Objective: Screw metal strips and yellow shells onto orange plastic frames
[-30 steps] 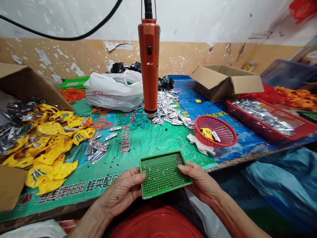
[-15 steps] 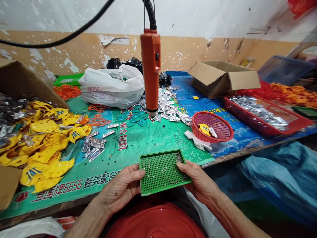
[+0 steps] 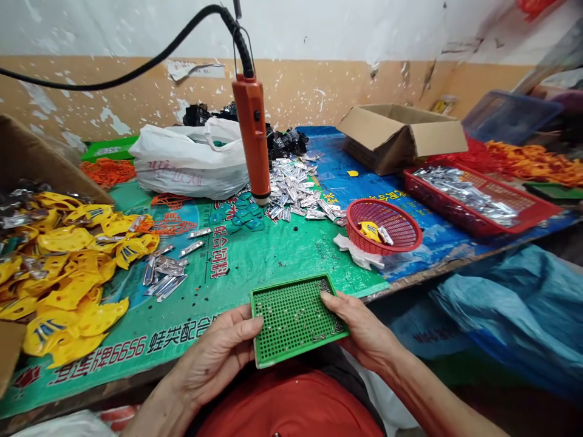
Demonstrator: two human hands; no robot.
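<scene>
Between my two hands is a green perforated screw tray point(image 3: 291, 328), held over my lap by the table's front edge. My left hand point(image 3: 223, 349) is closed on its left side, thumb over the rim. The right side is gripped by my right hand point(image 3: 364, 331), its thumb lying inside the tray's upper right corner. Small metal screws point(image 3: 323, 331) are gathered along the tray's right side, and a few sit scattered in the holes. Beyond the tray an orange electric screwdriver point(image 3: 252, 139) hangs from above on a black cable, tilted slightly.
Yellow plastic parts point(image 3: 77, 255) are heaped at the left, beside small silvery pieces point(image 3: 166, 273). A white bag point(image 3: 186, 161) stands at the back. To the right are a round red basket point(image 3: 385, 227), a red tray point(image 3: 483, 203) of metal pieces and an open cardboard box point(image 3: 401, 136).
The hanging screwdriver has swung left and now leans. My view has shifted slightly. Both hands keep hold of the screw tray, and it has tipped a little.
</scene>
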